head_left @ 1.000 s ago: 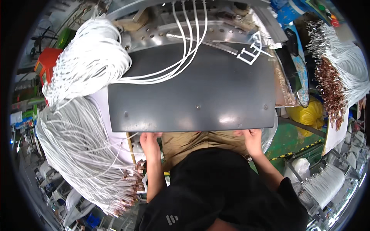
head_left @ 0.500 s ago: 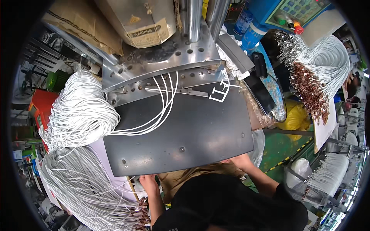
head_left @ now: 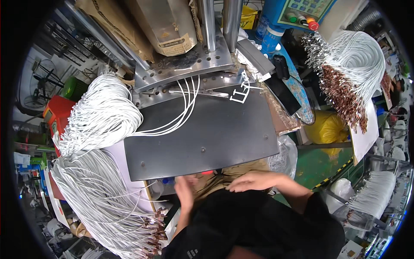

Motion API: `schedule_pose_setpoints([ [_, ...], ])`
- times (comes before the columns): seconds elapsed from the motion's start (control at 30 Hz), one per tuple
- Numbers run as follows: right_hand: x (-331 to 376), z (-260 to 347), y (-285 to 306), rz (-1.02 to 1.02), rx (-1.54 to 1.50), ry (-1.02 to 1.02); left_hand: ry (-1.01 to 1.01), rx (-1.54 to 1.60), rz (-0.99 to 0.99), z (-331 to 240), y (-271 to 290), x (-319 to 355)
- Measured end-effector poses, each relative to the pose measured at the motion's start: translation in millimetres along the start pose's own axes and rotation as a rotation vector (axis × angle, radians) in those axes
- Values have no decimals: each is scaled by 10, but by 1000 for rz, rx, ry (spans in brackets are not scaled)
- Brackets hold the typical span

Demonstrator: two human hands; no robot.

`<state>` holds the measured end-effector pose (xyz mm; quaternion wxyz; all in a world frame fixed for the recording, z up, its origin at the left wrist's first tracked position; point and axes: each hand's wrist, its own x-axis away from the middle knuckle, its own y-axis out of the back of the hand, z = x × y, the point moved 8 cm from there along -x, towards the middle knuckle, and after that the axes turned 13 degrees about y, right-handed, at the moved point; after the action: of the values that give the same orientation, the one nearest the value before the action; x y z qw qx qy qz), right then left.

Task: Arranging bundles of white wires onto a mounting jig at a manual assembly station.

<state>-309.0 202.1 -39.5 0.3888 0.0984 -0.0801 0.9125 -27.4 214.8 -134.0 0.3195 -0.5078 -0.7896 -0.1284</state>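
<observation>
My left hand (head_left: 185,189) is just below the front edge of the dark work plate (head_left: 207,129), over my lap. Its fingers are smeared by motion, and I see nothing held in it. To its right, my right hand (head_left: 253,180) lies across my lap, with its fingers stretched out and no object in it. Several white cables (head_left: 186,110) run over the plate's back left and pass under the upper metal block (head_left: 185,69). A white plastic branching piece (head_left: 239,94) and a thin metal bar (head_left: 202,93) lie at the back of the plate.
White cable bundles (head_left: 101,114) and grey-white cables with copper-coloured ends (head_left: 99,194) crowd the left. Another cable bundle (head_left: 355,64) hangs at the right, beyond a yellow bag (head_left: 327,127). A control panel (head_left: 302,15) with a red button stands at the back right.
Both hands have left the plate's front edge and come back toward my body, the left one shifting right. The view has shifted, so the plate appears higher. The cables stay in place.
</observation>
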Motion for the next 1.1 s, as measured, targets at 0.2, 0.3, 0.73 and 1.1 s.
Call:
schedule_pose_setpoints([
  [0.2, 31, 1377, 1314, -745, 796, 554, -336, -614, 416, -415, -875, 787],
  [0.3, -252, 1118, 1621, -944, 1428, 539, -861, -690, 540, -974, -1475, 1136],
  [0.73, 2142, -1218, 1022, -1118, 892, -41, -725, -502, -35, -1261, -519, 548],
  [1.1, 1487, -3948, 1823, -799, 955, -389, -754, -597, -105, -1432, -396, 777],
])
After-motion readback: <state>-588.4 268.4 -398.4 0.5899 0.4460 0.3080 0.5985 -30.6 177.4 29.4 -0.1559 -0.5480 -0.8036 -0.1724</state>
